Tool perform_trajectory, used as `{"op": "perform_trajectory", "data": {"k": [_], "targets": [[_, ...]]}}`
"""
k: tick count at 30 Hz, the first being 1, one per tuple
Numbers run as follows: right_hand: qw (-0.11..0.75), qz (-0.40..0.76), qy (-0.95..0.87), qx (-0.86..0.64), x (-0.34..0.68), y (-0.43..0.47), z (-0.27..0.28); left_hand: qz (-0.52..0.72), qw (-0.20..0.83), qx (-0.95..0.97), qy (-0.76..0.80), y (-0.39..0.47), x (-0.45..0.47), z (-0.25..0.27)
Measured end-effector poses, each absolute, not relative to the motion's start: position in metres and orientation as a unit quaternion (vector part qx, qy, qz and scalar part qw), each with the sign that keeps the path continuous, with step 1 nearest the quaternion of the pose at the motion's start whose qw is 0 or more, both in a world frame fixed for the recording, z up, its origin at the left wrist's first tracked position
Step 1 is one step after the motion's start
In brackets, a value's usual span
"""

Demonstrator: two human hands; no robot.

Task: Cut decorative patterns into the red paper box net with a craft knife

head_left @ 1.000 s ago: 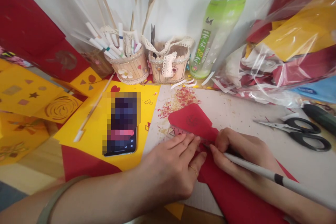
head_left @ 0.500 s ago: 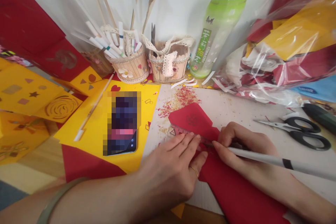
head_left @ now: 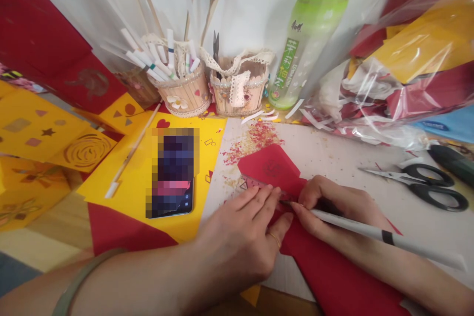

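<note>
My left hand [head_left: 252,227] lies flat with fingers stretched, pressing a clear stencil ruler [head_left: 245,182] onto folded red paper [head_left: 333,266]. A dark round pattern shows on the paper's far flap. Pinched in the fingers of my right hand [head_left: 340,207] is a white pen [head_left: 355,224] with a black band. Its dark tip is down at the ruler, just right of my left fingertips. Part of the ruler is hidden beneath my left hand.
Scissors [head_left: 425,180] lie at right. A phone [head_left: 187,202] rests on yellow paper [head_left: 99,182] at left, beside a thin stick [head_left: 138,143]. Behind stand a pen basket [head_left: 187,91], a lace-trimmed basket [head_left: 244,101], a green drink bottle [head_left: 314,24] and a plastic bag of paper [head_left: 407,69].
The pen has slid left along the ruler with my right hand, its tip closer to my left fingers. My left hand has stayed almost still.
</note>
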State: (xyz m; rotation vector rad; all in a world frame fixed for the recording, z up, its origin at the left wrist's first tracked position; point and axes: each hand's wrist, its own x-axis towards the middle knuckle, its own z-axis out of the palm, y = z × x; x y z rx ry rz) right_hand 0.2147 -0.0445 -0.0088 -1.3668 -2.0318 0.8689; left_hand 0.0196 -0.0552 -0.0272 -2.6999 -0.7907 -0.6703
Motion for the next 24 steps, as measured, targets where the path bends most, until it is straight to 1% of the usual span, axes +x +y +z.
{"op": "perform_trajectory", "data": {"k": [7, 12, 19, 24], "targets": [[0.278, 0.303, -0.745, -0.525, 0.2127, -0.0444, -0.0034, -0.22, 0.113, -0.931, -0.27, -0.0534, 0.0174, -0.0249], [0.269, 0.325, -0.76, -0.495, 0.2157, -0.0431, -0.0068, -0.215, 0.118, -0.932, -0.267, -0.0536, 0.0173, -0.0252], [0.235, 0.365, -0.747, -0.503, 0.2165, -0.0407, -0.0067, -0.21, 0.112, -0.932, -0.272, -0.0554, 0.0177, -0.0254], [0.237, 0.381, -0.749, -0.488, 0.2199, -0.0372, -0.0075, -0.209, 0.115, -0.932, -0.273, -0.0551, 0.018, -0.025]]}}
